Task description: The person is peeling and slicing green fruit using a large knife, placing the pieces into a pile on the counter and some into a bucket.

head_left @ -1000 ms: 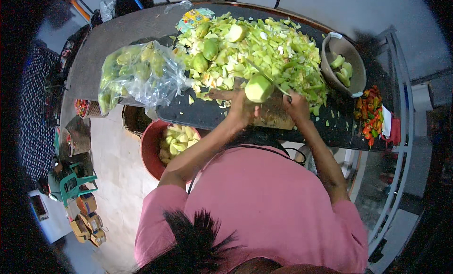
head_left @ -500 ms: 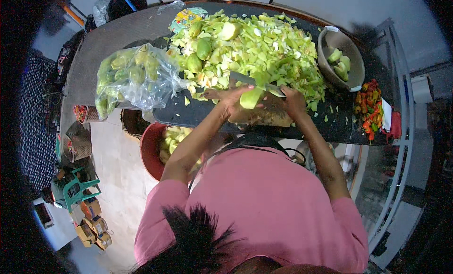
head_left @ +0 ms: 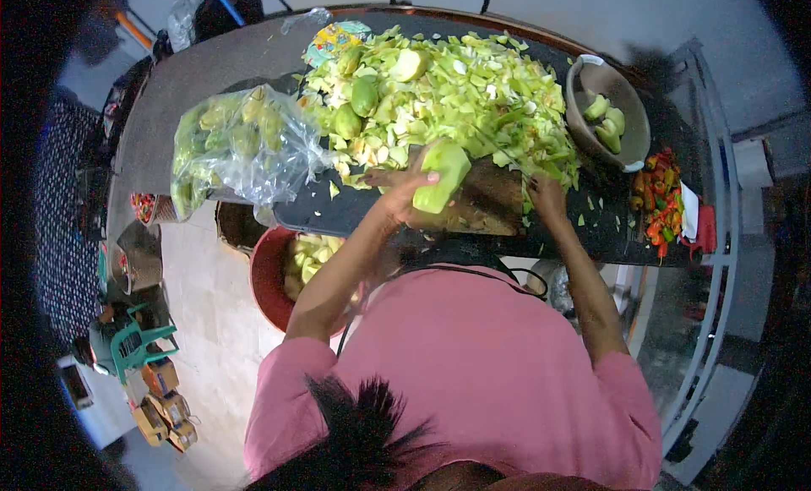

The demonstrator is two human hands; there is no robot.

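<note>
My left hand [head_left: 405, 195] is wrapped round a peeled, pale green fruit [head_left: 443, 175], its cut faces tilted toward me. To its right, my right hand [head_left: 547, 195] is closed on a knife whose blade is hard to make out now. Both hands are over a worn wooden board [head_left: 490, 199] at the table's near edge. Beyond them spreads a large heap of green peelings [head_left: 473, 94]. Unpeeled green fruits [head_left: 364, 96] and a partly peeled one [head_left: 410, 65] lie on the heap's left part.
A clear plastic bag of green fruits [head_left: 245, 140] lies left. At right stand a grey-brown bowl [head_left: 583, 111] with peeled pieces and a pile of red and orange chillies [head_left: 661, 195]. Below the table edge, a red tub [head_left: 269, 275] holds pale pieces. A green chair [head_left: 139, 343] stands lower left.
The fruit in my left hand has turned more upright and its broad side shows. My right hand has moved slightly right and down, away from the fruit, with the knife blade off it.
</note>
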